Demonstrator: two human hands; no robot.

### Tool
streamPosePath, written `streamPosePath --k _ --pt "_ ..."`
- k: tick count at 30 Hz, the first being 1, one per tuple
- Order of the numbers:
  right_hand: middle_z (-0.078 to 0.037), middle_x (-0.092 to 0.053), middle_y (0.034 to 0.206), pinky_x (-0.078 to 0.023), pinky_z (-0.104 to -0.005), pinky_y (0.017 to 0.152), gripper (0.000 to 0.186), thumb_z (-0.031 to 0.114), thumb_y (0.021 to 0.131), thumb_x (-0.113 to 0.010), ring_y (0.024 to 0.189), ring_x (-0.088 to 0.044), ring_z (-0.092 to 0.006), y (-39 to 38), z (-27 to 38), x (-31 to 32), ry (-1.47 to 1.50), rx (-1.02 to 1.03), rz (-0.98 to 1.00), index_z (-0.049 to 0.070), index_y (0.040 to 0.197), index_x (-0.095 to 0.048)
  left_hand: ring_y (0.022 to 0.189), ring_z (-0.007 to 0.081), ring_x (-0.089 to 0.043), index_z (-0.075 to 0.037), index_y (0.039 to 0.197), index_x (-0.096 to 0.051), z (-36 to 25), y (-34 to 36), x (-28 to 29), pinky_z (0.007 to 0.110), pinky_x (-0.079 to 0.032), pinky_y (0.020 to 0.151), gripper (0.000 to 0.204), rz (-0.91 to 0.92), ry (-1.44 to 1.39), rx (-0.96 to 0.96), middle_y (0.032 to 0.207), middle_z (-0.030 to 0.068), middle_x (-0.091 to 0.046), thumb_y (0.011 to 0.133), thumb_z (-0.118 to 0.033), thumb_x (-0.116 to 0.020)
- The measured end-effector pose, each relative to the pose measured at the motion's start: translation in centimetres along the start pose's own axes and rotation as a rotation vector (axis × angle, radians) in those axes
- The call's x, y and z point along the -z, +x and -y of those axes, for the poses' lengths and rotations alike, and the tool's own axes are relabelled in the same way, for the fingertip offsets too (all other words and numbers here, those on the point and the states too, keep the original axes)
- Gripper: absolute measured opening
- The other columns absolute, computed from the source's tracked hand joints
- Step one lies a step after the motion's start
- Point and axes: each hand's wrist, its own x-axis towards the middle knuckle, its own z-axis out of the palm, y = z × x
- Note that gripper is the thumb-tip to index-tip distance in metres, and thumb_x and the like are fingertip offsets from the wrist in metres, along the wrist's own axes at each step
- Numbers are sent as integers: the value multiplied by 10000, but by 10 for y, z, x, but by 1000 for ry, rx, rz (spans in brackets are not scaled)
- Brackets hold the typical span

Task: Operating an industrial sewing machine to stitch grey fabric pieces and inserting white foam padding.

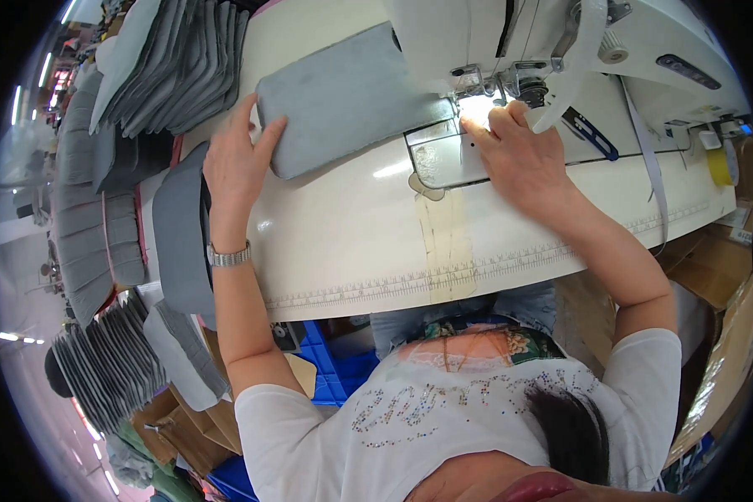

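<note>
My left hand [234,163], wearing a metal watch, holds the left edge of a flat grey rectangular piece [343,105] on the white sewing table [335,243]. The piece extends right toward the lit needle area of a white sewing machine [431,33]. My right hand [519,155] is at the presser foot [494,82], fingers bent and close together; bright light and the fingers hide what they grip. A dark thread snipper [590,134] lies just right of it.
Stacks of grey pieces [167,58] and padded bundles [88,209] stand at the left. A pale strap [653,167] and yellow tape roll [719,167] are at the right. Cardboard boxes [703,268] and a blue crate [326,360] sit below the table.
</note>
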Motion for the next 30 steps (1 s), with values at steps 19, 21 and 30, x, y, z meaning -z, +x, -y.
streamPosePath --k 19,21,30 --pt "-48 -616 852 -389 -393 890 382 48 785 -564 951 -550 -240 -3 -1 11 62 15 -47 190 1124 -670 618 49 -413 -9 1299 -532 -6 -4 8 206 -350 570 615 491 -591 -65 679 -47 -457 758 -182 -769" --pt "-50 -600 852 -392 -395 884 383 39 778 -567 943 -546 -241 -2 1 13 60 25 -80 185 1116 -672 617 50 -409 -5 1308 -519 -5 -8 8 208 -352 571 618 463 -614 -37 684 -44 -459 767 -178 -765" --pt "-49 -588 805 -411 -378 829 330 64 760 -598 906 -547 -247 -3 -4 12 65 27 -64 163 1059 -696 821 114 -619 -19 1444 -302 -28 -67 9 242 -489 754 790 491 -971 65 900 78 -654 784 -78 -732"
